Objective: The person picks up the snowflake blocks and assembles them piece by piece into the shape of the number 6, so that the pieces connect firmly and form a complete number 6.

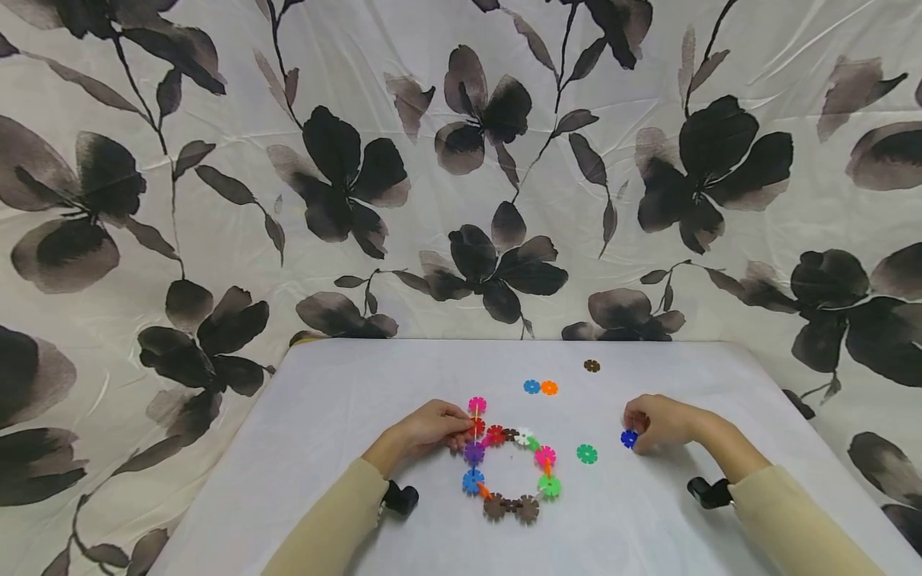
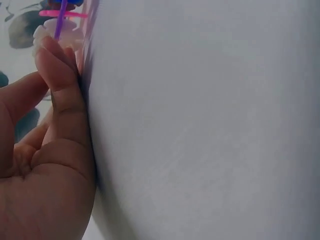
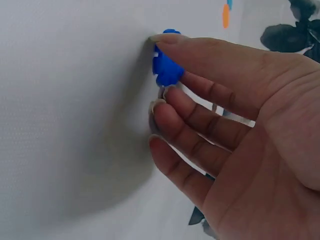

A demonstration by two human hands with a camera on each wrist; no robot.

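On the table lies a ring of linked, notched plastic snowflake discs (image 1: 550, 486) in many colours, with a pink disc (image 1: 477, 405) sticking out at its far left corner. My left hand (image 1: 432, 426) pinches the ring's left side by a red disc (image 1: 478, 426), just above a purple disc (image 1: 474, 453). The left wrist view shows a pale disc (image 2: 67, 31) at those fingertips, partly hidden. Off to the right, my right hand (image 1: 659, 422) holds a single dark blue snowflake disc (image 3: 169, 64) between thumb and fingers, close to the tabletop.
A loose green disc (image 1: 587, 454) lies between the ring and my right hand. Farther back are a blue disc (image 1: 531, 387) touching an orange disc (image 1: 550, 388), and a brown disc (image 1: 591, 366). Behind the white table (image 1: 346, 376) hangs a flowered cloth (image 1: 432, 200).
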